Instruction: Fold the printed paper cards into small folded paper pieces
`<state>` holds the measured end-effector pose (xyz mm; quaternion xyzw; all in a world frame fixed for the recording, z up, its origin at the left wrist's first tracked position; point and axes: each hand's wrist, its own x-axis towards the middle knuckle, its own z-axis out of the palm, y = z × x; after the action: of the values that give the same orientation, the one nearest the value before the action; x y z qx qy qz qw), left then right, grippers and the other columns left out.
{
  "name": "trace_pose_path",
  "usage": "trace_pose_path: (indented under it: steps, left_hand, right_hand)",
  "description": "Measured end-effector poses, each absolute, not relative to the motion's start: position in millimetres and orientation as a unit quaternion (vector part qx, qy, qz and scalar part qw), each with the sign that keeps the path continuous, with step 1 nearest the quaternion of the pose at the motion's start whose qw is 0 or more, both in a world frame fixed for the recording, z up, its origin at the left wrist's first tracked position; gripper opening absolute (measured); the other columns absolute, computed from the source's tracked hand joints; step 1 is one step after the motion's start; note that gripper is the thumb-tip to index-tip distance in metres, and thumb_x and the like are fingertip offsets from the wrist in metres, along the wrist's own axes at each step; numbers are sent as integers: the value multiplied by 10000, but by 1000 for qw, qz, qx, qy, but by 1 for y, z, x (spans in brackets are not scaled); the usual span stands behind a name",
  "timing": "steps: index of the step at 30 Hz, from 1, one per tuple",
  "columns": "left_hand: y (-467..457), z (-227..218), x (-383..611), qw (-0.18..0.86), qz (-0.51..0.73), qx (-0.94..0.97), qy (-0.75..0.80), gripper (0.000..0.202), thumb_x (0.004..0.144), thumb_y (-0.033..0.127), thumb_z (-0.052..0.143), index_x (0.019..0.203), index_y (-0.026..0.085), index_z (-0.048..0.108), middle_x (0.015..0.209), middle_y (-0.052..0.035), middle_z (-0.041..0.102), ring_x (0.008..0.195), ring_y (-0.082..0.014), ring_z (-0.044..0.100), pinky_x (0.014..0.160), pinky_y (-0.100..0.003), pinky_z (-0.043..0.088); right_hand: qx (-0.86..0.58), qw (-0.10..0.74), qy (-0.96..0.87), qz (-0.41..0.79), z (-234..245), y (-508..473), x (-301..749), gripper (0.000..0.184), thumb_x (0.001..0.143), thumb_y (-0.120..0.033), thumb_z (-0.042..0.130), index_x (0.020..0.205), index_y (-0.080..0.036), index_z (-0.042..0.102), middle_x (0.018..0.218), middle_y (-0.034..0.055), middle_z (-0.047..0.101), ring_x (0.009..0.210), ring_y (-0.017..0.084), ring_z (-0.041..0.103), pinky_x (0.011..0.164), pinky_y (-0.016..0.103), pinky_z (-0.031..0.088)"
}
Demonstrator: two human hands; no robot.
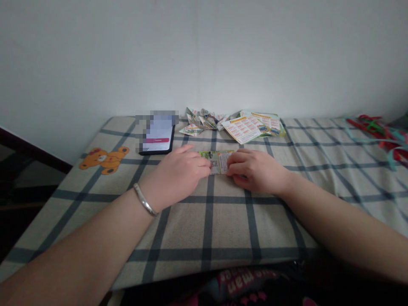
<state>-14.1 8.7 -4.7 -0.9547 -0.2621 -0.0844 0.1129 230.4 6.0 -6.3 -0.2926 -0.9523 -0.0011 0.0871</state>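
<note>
A small printed paper leaflet [214, 163], green along its far edge, lies on the checked cloth between my hands. It looks folded, with a crease or panel edge near its middle. My left hand [178, 172], with a silver bangle at the wrist, holds the leaflet's left end. Its fingers bend over the paper while the index finger reaches outward; the thumb is hidden. At the right end, the curled fingers of my right hand [255, 170] pinch the paper's edge. Both hands cover parts of the leaflet.
A phone [157, 135] with a lit screen lies behind my left hand. Near the wall are crumpled or folded papers [204, 121] and flat printed leaflets [242, 129]. A bear figure [103, 160] marks the cloth [185, 238] at left. Red and green ribbons [382, 134] lie far right.
</note>
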Motion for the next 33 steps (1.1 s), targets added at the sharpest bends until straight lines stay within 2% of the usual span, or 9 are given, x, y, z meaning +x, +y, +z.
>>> trace_pose_path:
  steps: [6, 10, 15, 20, 29, 33]
  left_hand:
    - [10, -2, -18, 101, -71, -956, -266, 228, 872, 113, 525, 855, 216, 727, 1073, 10, 726, 957, -201, 630, 947, -419, 451]
    - [10, 0, -20, 97, -62, -954, -278, 223, 869, 114, 532, 848, 207, 734, 1080, 3, 730, 956, -201, 635, 918, -410, 467]
    - [12, -1, -22, 66, -59, -953, -289, 273, 853, 89, 510, 885, 216, 750, 1120, 5, 724, 1033, -200, 637, 910, -392, 494]
    - [13, 0, -22, 60, -64, -953, -290, 281, 852, 86, 499, 874, 202, 754, 1098, -7, 733, 1017, -206, 648, 898, -396, 513]
    - [12, 2, -22, 48, -65, -954, -288, 319, 849, 64, 459, 830, 190, 752, 1087, -11, 737, 1028, -184, 644, 938, -356, 503]
    - [11, 3, -21, 40, -56, -952, -299, 319, 860, 88, 449, 847, 187, 753, 1106, -8, 731, 1045, -196, 636, 950, -369, 503]
  right_hand:
    - [-295, 83, -952, 3, -3, 6, 232, 165, 847, -165, 531, 860, -191, 693, 964, 52, 652, 872, 177, 583, 788, 303, 428]
    - [-289, 83, -954, 6, -3, 8, 235, 158, 841, -165, 542, 864, -198, 694, 967, 41, 658, 865, 174, 579, 775, 303, 426]
    - [-282, 91, -955, 29, -3, 10, 239, 151, 827, -155, 546, 854, -188, 691, 968, 41, 665, 859, 169, 580, 763, 301, 422]
    - [-289, 80, -953, 43, 0, 10, 243, 141, 845, -216, 551, 821, -180, 685, 921, 48, 661, 814, 161, 581, 719, 297, 413]
    - [-302, 92, -948, 48, 5, 8, 246, 210, 868, -256, 521, 779, -169, 690, 855, 52, 672, 745, 145, 587, 646, 285, 388]
    - [-307, 90, -946, 41, 5, 8, 248, 217, 862, -252, 511, 764, -167, 684, 839, 47, 673, 717, 138, 583, 622, 286, 372]
